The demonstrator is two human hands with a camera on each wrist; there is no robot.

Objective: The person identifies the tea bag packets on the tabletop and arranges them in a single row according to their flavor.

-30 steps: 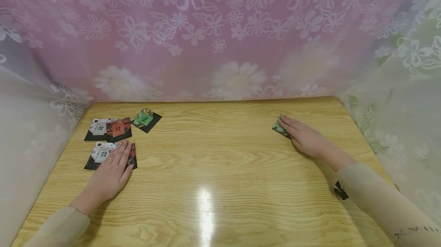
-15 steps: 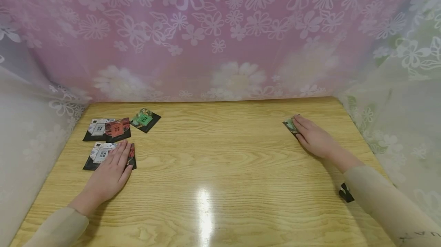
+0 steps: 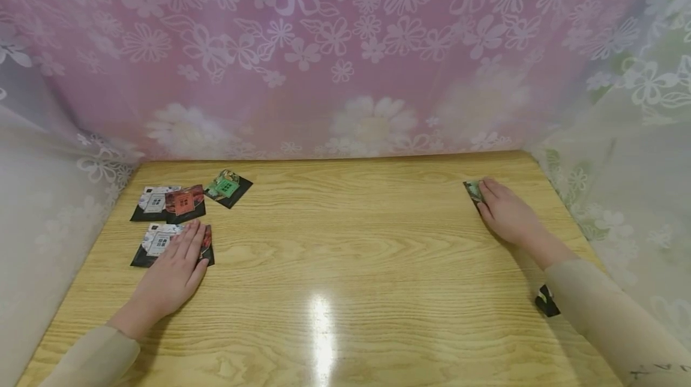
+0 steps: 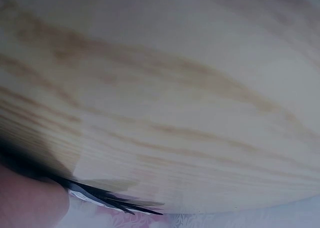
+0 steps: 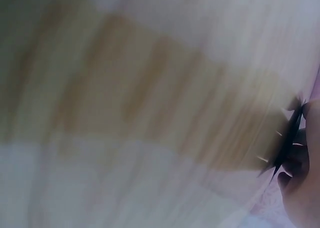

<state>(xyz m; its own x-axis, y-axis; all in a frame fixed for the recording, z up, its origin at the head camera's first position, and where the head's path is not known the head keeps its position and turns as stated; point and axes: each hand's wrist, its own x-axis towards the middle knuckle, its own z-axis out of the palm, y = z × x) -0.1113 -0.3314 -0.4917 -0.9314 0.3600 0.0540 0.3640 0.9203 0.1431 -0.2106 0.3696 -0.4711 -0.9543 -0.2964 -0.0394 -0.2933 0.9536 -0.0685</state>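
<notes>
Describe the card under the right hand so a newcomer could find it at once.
Start at the wooden table and go to its far right corner. There the right hand lies flat on a small green card, with only its left edge showing. It is the lone card there; the others cluster far left.

A wooden table (image 3: pixel 345 237) carries five small packets at its left (image 3: pixel 183 202) and one at right (image 3: pixel 473 190).
</notes>
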